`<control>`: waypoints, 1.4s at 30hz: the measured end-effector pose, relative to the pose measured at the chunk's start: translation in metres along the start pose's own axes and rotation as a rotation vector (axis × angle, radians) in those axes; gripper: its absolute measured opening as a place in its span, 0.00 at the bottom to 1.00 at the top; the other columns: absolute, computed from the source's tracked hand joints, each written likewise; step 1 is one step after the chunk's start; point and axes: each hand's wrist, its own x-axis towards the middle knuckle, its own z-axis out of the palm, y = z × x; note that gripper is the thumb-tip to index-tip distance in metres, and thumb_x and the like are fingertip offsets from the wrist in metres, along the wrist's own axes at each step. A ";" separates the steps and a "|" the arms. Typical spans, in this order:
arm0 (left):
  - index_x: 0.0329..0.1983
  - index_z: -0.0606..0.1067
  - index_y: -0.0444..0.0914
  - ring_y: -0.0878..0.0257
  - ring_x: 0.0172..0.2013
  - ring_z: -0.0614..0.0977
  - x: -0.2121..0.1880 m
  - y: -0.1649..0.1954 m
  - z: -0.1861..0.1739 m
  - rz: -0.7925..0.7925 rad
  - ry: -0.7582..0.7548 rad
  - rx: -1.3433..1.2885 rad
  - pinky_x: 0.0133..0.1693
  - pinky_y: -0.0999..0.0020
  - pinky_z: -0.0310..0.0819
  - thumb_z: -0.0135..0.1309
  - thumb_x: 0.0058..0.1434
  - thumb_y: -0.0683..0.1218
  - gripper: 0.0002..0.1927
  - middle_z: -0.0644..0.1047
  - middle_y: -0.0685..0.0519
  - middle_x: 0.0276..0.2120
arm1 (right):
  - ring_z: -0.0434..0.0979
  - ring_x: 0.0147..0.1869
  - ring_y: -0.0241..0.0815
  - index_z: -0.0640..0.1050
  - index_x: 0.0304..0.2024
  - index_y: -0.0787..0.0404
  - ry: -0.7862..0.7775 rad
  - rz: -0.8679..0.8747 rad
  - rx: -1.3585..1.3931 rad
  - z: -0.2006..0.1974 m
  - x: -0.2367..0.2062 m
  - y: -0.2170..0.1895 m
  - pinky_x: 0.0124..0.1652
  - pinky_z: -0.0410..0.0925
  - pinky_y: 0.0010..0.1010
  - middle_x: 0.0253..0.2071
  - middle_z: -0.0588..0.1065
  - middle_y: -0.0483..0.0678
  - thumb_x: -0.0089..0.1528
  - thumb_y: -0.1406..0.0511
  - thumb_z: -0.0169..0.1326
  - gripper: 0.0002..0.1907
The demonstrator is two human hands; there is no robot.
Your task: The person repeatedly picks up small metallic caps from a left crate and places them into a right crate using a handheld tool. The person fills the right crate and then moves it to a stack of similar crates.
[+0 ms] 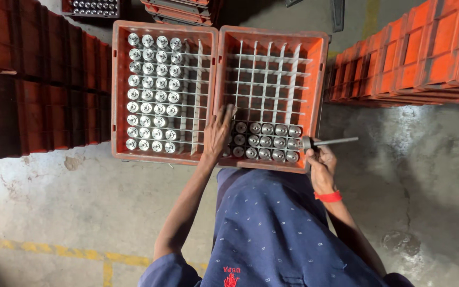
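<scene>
The right hand (322, 169) gripped a shafted metal part (328, 142) sideways over the right crate (321, 101)'s near right corner, beside its filled cells, while the left hand (218, 134), fingers loosely spread, steadied the crates' shared edge.

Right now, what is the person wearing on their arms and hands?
Both forearms are bare, and so are the left hand and right hand: no gloves. A red band circles the right wrist. The short sleeves belong to a dark blue shirt dotted with tiny pale marks, with a small red emblem low on it.
</scene>
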 end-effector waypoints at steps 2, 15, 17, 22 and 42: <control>0.67 0.68 0.41 0.44 0.50 0.78 -0.005 -0.006 0.006 0.007 -0.003 -0.021 0.46 0.55 0.77 0.51 0.53 0.34 0.34 0.72 0.43 0.61 | 0.72 0.49 0.30 0.74 0.60 0.69 -0.018 0.011 0.039 0.003 -0.004 0.010 0.51 0.65 0.22 0.49 0.76 0.44 0.65 0.78 0.54 0.20; 0.56 0.75 0.38 0.36 0.60 0.67 -0.090 -0.110 -0.012 -0.480 0.243 0.312 0.54 0.40 0.60 0.63 0.53 0.55 0.29 0.69 0.33 0.60 | 0.70 0.52 0.32 0.74 0.62 0.71 -0.094 0.074 0.036 0.033 -0.021 0.029 0.53 0.64 0.23 0.51 0.74 0.45 0.67 0.75 0.58 0.20; 0.56 0.75 0.37 0.39 0.61 0.67 -0.087 -0.111 -0.021 -0.535 0.159 0.218 0.57 0.43 0.61 0.64 0.56 0.56 0.28 0.69 0.36 0.59 | 0.73 0.54 0.32 0.73 0.60 0.70 -0.099 0.093 -0.005 0.042 -0.019 0.032 0.54 0.65 0.22 0.52 0.75 0.45 0.65 0.74 0.57 0.20; 0.48 0.79 0.34 0.46 0.58 0.71 -0.096 -0.102 -0.093 -0.445 0.213 -0.260 0.57 0.51 0.69 0.71 0.52 0.50 0.24 0.72 0.40 0.54 | 0.73 0.53 0.33 0.73 0.61 0.68 -0.109 0.147 -0.049 0.050 -0.021 0.027 0.52 0.65 0.23 0.52 0.76 0.45 0.63 0.73 0.59 0.23; 0.48 0.79 0.39 0.45 0.39 0.85 -0.064 0.095 -0.002 -0.325 -0.451 -0.718 0.42 0.55 0.76 0.68 0.50 0.48 0.22 0.82 0.41 0.35 | 0.73 0.65 0.40 0.71 0.60 0.67 -0.451 -0.002 -0.160 0.070 -0.031 -0.028 0.58 0.71 0.30 0.65 0.71 0.51 0.62 0.63 0.63 0.27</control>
